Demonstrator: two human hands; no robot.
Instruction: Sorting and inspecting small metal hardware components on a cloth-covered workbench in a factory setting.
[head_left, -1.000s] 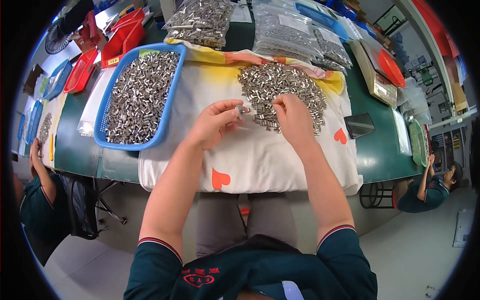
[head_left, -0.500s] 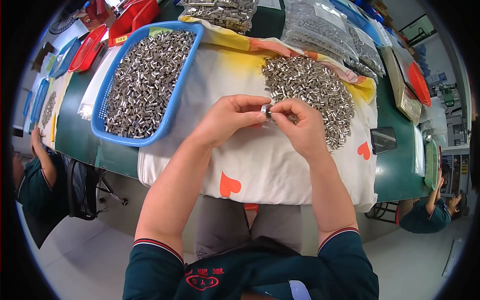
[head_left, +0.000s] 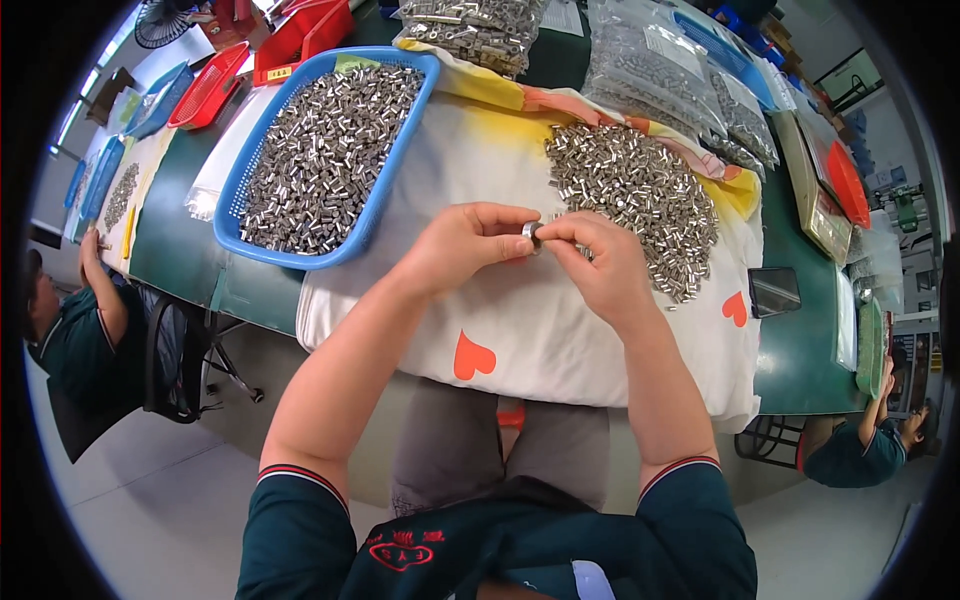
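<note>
Over the white cloth (head_left: 420, 340), a small shiny metal ring (head_left: 531, 232) is pinched between the thumb and fingers of my left hand (head_left: 465, 245). My right hand (head_left: 605, 262) meets it from the right, with thumb and forefinger pressed together at the ring's side. What those fingertips hold, if anything, is too small to make out. Just beyond my right hand lies a loose heap of small metal cylinders (head_left: 640, 190). To the left of my hands stands a blue plastic basket (head_left: 345, 235) filled with similar small cylinders.
Clear bags of metal parts (head_left: 650, 65) and a bag of larger metal pieces (head_left: 470, 35) lie at the back. A phone (head_left: 774, 292) rests on the green table (head_left: 800, 350) at right. Red bins (head_left: 305, 40) stand back left. Other people sit at both sides.
The whole view has shifted a little, so the table appears farther right. Both hands stay together at the metal ring, with only a slight change of the right fingers.
</note>
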